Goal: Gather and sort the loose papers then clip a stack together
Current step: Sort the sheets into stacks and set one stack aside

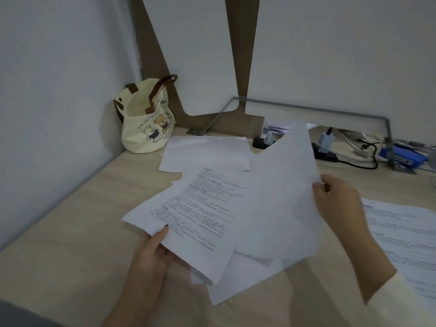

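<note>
- The left hand (pixel 151 253) pinches the near-left corner of a printed sheet (pixel 200 208), thumb on top and fingers underneath. At least one more page is fanned out behind it.
- The right hand (pixel 335 201) has its fingers curled round the right edge of a plain sheet (pixel 283 185). The sheet is lifted and tilted, with its blank side towards the camera.
- Holding by opposite edges probably keeps the pages apart so each can be read and sorted before squaring up.
- The held papers hover over the middle of the worktop (pixel 70 220), above a few loose sheets (pixel 236 279) lying near.
- Paper sits in four places: the held fan, the loose sheets beneath it, a far pile (pixel 203 152) and a right pile (pixel 405 234) of printed pages. I cannot tell how many sheets are in each.
- One tote bag (pixel 146 123) stands in the far-left corner, out of the way.
- One blue stapler (pixel 405 156) lies far right among cables (pixel 368 159). No clip is visible.
- Gathering seems about midway, and clipping has not begun.
</note>
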Demonstrator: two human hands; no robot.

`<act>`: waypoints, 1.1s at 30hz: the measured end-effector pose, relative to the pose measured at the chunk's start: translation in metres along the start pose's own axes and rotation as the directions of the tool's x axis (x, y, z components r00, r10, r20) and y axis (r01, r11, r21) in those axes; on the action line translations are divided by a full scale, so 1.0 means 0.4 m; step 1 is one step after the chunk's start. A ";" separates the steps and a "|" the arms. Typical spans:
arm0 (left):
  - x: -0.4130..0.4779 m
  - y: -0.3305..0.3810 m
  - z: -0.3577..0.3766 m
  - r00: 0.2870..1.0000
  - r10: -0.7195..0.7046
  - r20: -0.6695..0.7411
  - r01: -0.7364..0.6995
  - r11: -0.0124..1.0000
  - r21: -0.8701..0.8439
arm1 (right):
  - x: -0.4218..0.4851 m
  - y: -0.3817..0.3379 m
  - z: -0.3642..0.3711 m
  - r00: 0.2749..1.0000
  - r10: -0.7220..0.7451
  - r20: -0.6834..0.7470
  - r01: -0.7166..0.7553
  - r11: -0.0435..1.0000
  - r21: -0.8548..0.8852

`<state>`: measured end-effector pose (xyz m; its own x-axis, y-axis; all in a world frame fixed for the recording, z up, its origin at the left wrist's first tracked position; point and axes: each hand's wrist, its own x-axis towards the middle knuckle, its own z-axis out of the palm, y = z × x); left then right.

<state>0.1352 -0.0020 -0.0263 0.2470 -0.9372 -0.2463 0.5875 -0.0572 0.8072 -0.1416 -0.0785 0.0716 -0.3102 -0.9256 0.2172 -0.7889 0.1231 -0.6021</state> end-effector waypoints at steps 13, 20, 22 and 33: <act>-0.024 -0.011 -0.010 0.977 -0.137 0.161 0.091 0.960 0.264 | -0.118 -0.126 0.109 0.820 -0.512 0.255 0.571 0.751 -0.330; 0.051 0.019 -0.036 0.972 -0.233 0.012 0.228 0.960 0.161 | -0.183 -0.060 0.261 0.757 -0.378 0.533 0.475 0.878 -0.053; 0.090 0.033 -0.069 0.982 -0.178 -0.058 0.187 0.956 0.225 | -0.162 -0.053 0.238 0.764 -0.290 0.576 0.279 0.954 0.111; 0.111 0.056 0.006 0.998 -0.051 0.037 0.003 0.623 0.782 | -0.036 0.115 0.107 0.912 0.198 0.359 -0.049 0.922 -0.385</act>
<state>0.1575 -0.0457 -0.0178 0.1885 -0.9450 -0.2672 -0.2354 -0.3076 0.9219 -0.1508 -0.0749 0.0081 -0.2491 -0.9482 -0.1969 -0.9160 0.2967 -0.2699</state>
